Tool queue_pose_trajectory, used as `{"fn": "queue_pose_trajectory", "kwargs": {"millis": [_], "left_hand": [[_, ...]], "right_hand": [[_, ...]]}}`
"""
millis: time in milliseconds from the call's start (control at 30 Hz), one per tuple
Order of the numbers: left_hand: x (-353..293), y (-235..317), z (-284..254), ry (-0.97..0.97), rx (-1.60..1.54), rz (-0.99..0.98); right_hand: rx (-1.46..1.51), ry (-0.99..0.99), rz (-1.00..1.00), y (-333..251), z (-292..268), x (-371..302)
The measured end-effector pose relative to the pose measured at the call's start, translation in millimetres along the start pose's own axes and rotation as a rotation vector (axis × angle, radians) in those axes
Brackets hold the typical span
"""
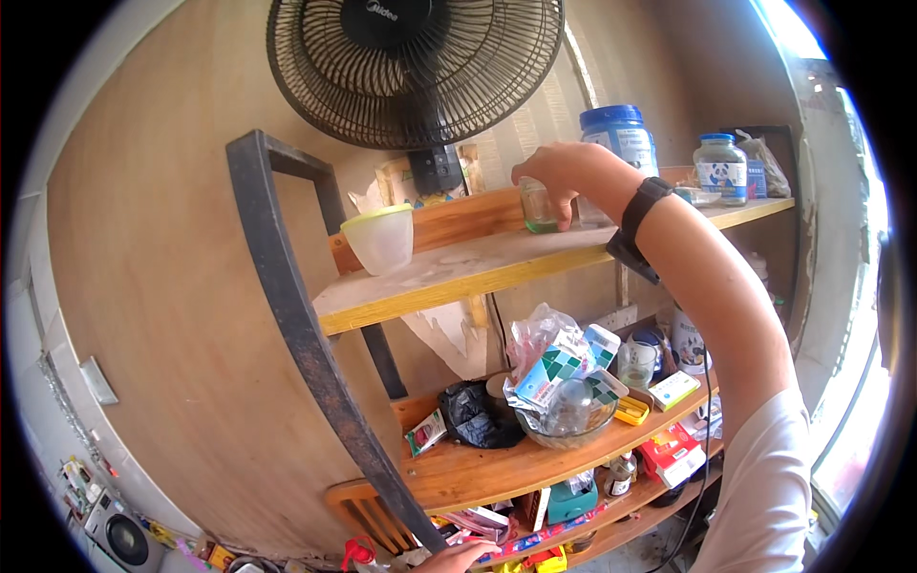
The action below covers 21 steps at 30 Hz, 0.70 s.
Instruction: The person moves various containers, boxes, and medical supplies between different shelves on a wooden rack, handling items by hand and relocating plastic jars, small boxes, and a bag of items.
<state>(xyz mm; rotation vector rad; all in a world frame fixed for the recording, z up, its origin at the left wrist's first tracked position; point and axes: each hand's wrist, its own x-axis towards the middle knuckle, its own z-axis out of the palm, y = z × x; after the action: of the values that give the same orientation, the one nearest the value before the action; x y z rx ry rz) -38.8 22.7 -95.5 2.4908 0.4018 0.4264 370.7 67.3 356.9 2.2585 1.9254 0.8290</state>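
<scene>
My right hand (559, 175) reaches over the top shelf (449, 263), its fingers bent round a small clear glass cup (538, 215) with a greenish base. The cup stands at the shelf's back board; my hand covers part of it. Beside it, another clear glass vessel (594, 212) is partly hidden by my wrist. Behind my hand rises a large blue-lidded jar (619, 136). To the left on this shelf stands a frosted plastic tub (380, 244) with a yellow-green rim. My left hand (455, 556) shows only partly at the lower edge, fingers stretched out, with nothing seen in it.
A black fan (415, 67) hangs above the shelf. The dark metal frame (296, 286) slants at the left. Below, a glass bowl (568, 430) holds boxes and plastic wrapping, beside a black bag (480, 415). Another blue-lidded jar (721, 172) stands at the shelf's right end.
</scene>
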Motion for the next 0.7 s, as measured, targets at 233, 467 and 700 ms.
{"fn": "queue_pose_trajectory", "kwargs": {"millis": [233, 467, 700], "left_hand": [[32, 19, -57, -0.040, 0.070, -0.030], [82, 72, -165, 0.351, 0.289, 0.196], [129, 126, -214, 0.516, 0.333, 0.335]], "right_hand": [[0.068, 0.063, -0.064, 1, -1, 17], [0.332, 0.009, 0.014, -10, -5, 16], [0.534, 0.084, -0.009, -30, 7, 22]]}}
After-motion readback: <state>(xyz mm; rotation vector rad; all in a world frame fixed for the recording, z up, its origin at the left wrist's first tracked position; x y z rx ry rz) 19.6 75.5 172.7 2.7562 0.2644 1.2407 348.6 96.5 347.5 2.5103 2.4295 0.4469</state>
